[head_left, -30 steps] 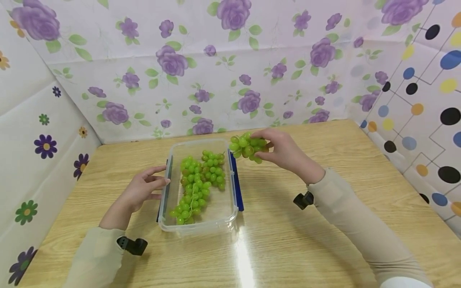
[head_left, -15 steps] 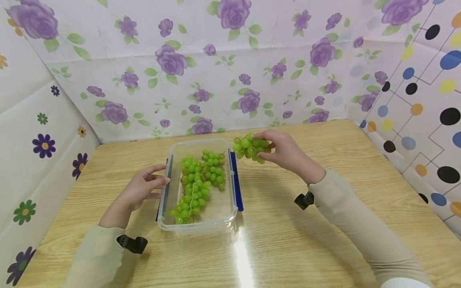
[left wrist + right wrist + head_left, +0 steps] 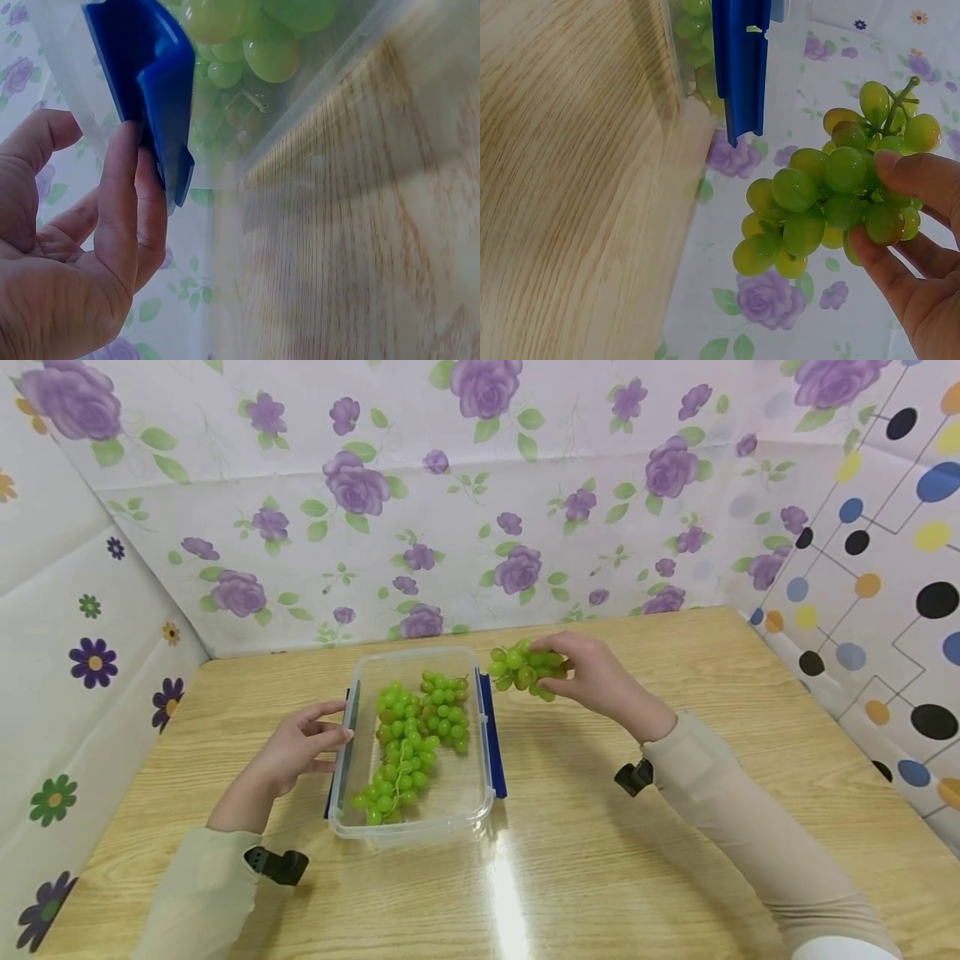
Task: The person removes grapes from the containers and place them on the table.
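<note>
A clear plastic food container (image 3: 450, 821) with blue side latches (image 3: 492, 735) stands uncovered on the table. Several bunches of green grapes (image 3: 405, 760) lie inside it. My left hand (image 3: 288, 752) holds the container's left side, thumb at the rim. In the left wrist view its fingers (image 3: 118, 195) press against the blue latch (image 3: 169, 90). Just off the container's right far corner, my right hand (image 3: 588, 672) grips another bunch of grapes (image 3: 517, 667) in the air. The right wrist view shows this bunch (image 3: 810, 195) pinched between thumb and fingers, its stem sticking up.
The wooden table (image 3: 600, 843) extends around the container on all sides. Behind it rises a floral sheet (image 3: 450, 543). Patterned sheets also stand at the left (image 3: 90, 710) and right (image 3: 892, 635). Each wrist carries a small black camera (image 3: 276, 866).
My right hand has shifted slightly to the right with the bunch of grapes, away from the container's rim. The left hand and the container stay in place.
</note>
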Available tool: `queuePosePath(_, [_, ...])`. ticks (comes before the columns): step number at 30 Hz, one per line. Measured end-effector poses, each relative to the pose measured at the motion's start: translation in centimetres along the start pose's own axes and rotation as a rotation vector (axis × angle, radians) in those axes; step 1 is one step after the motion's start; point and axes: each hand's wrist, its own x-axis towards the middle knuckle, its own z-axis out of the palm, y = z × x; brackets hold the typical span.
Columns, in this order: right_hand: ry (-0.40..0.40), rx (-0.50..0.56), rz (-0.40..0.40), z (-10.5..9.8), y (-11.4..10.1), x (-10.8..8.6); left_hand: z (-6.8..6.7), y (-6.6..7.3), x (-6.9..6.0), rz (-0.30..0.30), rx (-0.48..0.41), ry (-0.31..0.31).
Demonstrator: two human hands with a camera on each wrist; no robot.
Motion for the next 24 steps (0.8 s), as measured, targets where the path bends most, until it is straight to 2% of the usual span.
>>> queuePosePath(24, [-0.027,-0.014,0.05,0.9,1.5,-0.1,-0.2,-0.3,-0.2,0.008,-0.009,-0.007])
